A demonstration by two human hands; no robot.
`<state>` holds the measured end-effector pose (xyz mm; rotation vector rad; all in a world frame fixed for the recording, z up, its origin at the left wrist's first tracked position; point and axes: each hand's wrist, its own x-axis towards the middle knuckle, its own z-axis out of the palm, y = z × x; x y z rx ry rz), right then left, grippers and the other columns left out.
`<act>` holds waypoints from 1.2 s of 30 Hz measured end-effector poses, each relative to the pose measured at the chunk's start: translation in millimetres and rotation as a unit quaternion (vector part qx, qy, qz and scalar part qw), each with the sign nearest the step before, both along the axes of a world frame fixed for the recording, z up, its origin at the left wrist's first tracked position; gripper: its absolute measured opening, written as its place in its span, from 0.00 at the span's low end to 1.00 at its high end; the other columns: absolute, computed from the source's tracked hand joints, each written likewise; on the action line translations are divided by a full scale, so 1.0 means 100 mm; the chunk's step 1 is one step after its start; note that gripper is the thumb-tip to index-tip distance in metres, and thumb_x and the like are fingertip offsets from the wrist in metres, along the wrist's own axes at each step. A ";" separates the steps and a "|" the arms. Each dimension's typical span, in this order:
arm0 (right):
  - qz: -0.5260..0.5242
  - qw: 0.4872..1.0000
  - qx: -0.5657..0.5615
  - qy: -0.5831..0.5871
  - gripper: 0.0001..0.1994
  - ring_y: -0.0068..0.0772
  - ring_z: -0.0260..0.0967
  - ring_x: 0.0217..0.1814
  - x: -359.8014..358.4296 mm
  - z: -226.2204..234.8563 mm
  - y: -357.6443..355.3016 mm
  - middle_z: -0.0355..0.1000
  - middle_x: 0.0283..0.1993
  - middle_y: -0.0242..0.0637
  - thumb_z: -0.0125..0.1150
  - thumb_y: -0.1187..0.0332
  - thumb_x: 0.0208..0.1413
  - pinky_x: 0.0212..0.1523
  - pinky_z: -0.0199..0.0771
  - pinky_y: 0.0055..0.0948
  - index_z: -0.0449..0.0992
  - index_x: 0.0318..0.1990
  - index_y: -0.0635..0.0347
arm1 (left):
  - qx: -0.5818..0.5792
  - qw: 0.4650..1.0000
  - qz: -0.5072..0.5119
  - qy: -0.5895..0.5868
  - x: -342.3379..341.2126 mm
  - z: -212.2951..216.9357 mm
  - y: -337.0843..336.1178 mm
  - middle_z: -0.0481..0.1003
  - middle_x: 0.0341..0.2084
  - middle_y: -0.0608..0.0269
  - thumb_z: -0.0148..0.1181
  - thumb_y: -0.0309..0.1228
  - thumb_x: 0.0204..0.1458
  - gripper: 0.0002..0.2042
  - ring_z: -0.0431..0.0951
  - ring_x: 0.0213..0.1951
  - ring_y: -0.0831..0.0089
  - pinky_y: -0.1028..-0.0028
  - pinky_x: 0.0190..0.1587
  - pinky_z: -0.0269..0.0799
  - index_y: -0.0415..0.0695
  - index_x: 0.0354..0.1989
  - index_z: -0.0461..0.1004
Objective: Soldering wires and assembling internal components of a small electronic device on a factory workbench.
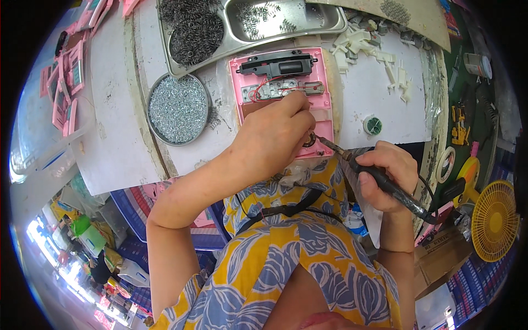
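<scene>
A pink plastic casing (325, 127) lies on the work surface in front of me. Inside it are a long black plastic part (278, 65), a metal strip (267, 91) and thin red wires. My left hand (278, 129) rests over the casing's lower half, its fingers pinched near a small round dark part (309, 141); what they hold is hidden. In my right hand (391, 170) is a soldering iron (388, 187) with a black handle, gripped like a pen. Its tip points left and reaches close to that round part and my left fingertips.
Left of the casing stands a round dish of small screws (179, 110). Behind it is a steel tray (234, 52) with dark springs. White plastic pieces (360, 41) lie far right, a small green-topped spool (372, 125) nearer. A yellow fan (495, 220) stands at right.
</scene>
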<state>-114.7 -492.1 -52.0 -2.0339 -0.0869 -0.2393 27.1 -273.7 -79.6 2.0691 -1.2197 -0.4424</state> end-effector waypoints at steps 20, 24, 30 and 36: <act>-0.037 0.999 -0.005 -0.022 0.11 0.26 0.58 0.18 -0.08 0.04 -0.13 0.63 0.19 0.31 0.68 0.70 0.45 0.21 0.54 0.26 0.79 0.37 0.64 | -0.016 1.000 -0.006 -0.006 -0.01 -0.02 0.02 0.72 0.39 0.58 0.67 0.19 0.47 0.10 0.78 0.38 0.56 0.64 0.38 0.76 0.41 0.39 0.76; -0.041 0.999 -0.012 -0.028 0.11 0.26 0.58 0.18 -0.08 0.04 -0.15 0.64 0.19 0.31 0.68 0.70 0.46 0.21 0.54 0.26 0.79 0.37 0.64 | -0.047 0.997 0.000 0.057 0.02 0.05 0.03 0.72 0.39 0.58 0.65 0.19 0.49 0.10 0.78 0.38 0.58 0.65 0.39 0.76 0.41 0.41 0.77; -0.047 0.998 -0.001 -0.032 0.11 0.26 0.59 0.18 -0.08 0.04 -0.16 0.66 0.20 0.32 0.68 0.69 0.47 0.21 0.55 0.26 0.79 0.37 0.65 | -0.061 0.995 -0.019 0.079 0.08 0.01 0.09 0.74 0.37 0.58 0.63 0.17 0.50 0.10 0.79 0.35 0.59 0.67 0.37 0.76 0.41 0.41 0.78; -0.034 0.999 -0.005 -0.037 0.11 0.28 0.61 0.18 -0.08 0.06 -0.17 0.68 0.20 0.33 0.68 0.69 0.47 0.21 0.58 0.27 0.79 0.36 0.65 | -0.083 0.993 -0.029 0.075 0.09 -0.04 0.06 0.75 0.36 0.59 0.65 0.18 0.49 0.09 0.79 0.35 0.59 0.65 0.36 0.76 0.43 0.39 0.78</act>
